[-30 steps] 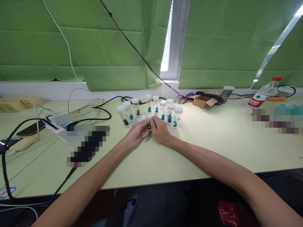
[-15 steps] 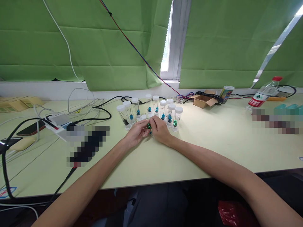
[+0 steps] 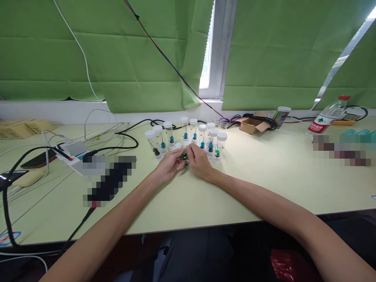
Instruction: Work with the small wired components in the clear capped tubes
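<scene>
A small shiny green part (image 3: 184, 156) sits between the fingertips of my two hands, low over the table. My left hand (image 3: 169, 164) pinches it from the left side. From the right, the thumb and fingers of my right hand (image 3: 201, 161) close on it too. A thin metal pin and a bit of blue stick out below; my fingers hide how they join. Just behind, several clear white-capped tubes (image 3: 221, 137) stand in a loose arc. Most contain a blue part on a thin rod; the rightmost has a green one, and the leftmost tube (image 3: 151, 135) a dark one.
An open cardboard box (image 3: 252, 124), black cable coil (image 3: 266, 121), printed can (image 3: 282, 115) and red-capped bottle (image 3: 327, 117) stand along the back right. On the left are a white power strip (image 3: 69, 158), cables, a phone (image 3: 38, 159) and yellow boxes (image 3: 17, 129).
My fingers have shifted very slightly, and a little more of the green part shows between them. The tubes and both forearms stay where they were.
</scene>
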A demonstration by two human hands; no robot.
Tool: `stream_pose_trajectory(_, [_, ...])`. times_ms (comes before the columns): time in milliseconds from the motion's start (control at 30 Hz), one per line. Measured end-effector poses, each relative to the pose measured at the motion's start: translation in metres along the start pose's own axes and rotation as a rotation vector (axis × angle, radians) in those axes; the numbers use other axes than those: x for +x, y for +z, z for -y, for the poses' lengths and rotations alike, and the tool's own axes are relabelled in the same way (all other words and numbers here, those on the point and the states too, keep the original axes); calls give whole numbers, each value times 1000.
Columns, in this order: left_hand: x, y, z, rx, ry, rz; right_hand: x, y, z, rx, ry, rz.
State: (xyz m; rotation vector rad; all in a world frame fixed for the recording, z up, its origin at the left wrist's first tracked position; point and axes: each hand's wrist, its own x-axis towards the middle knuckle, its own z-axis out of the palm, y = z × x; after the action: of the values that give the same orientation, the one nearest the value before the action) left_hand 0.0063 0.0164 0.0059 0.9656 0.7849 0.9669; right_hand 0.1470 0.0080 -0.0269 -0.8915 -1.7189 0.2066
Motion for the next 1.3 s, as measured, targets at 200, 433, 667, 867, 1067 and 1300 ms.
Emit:
stream_pose_trajectory(200, [1, -2, 1, 3, 0, 7, 1, -1, 1, -8, -2, -2])
stream_pose_trajectory(433, [2, -3, 2, 4, -2, 9, 1, 0, -1, -37, 5, 15])
stream_pose_trajectory(667, [3, -4, 3, 15, 5, 17, 1, 0, 0, -23, 0, 15])
stream_pose_trajectory(867, [4, -5, 3, 15, 4, 26, 0, 0, -1, -27, -4, 14])
stream_pose_trajectory(1067, [1, -2, 1, 27, -1, 23, 0, 0, -2, -31, 8, 26])
stream_pose_trajectory(1300, [2, -3, 2, 42, 12, 43, 1, -1, 0, -30, 19, 24])
